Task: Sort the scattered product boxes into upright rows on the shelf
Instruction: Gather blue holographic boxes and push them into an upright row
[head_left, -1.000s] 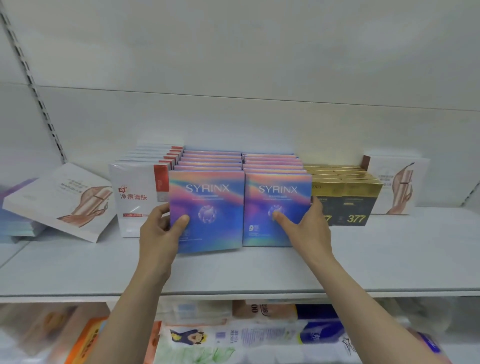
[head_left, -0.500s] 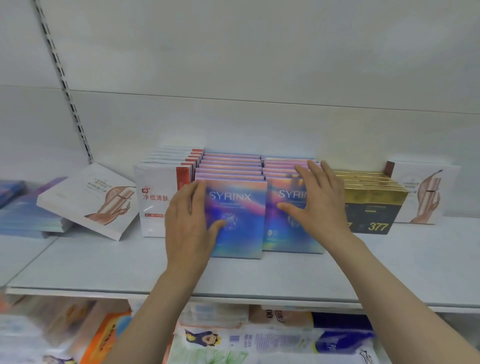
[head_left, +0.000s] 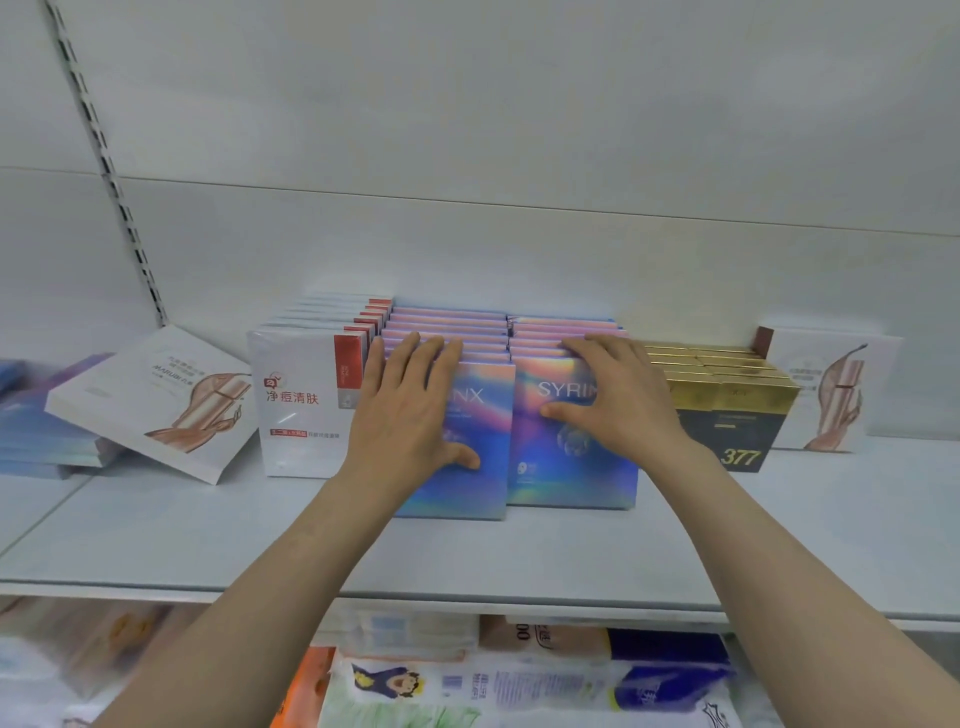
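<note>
Pressing flat hands: left hand (head_left: 410, 410), right hand (head_left: 613, 395) on SYRINX boxes (head_left: 571, 457) | white box (head_left: 156, 400) leaning left

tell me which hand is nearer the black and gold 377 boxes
Right. The right hand lies flat on the right SYRINX row, just beside the 377 boxes. The left hand rests on the left SYRINX row, one row farther away.

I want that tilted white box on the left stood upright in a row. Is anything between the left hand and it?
Yes. The upright white-and-red boxes stand between the left hand, which lies flat on a SYRINX box, and the tilted white box.
</note>
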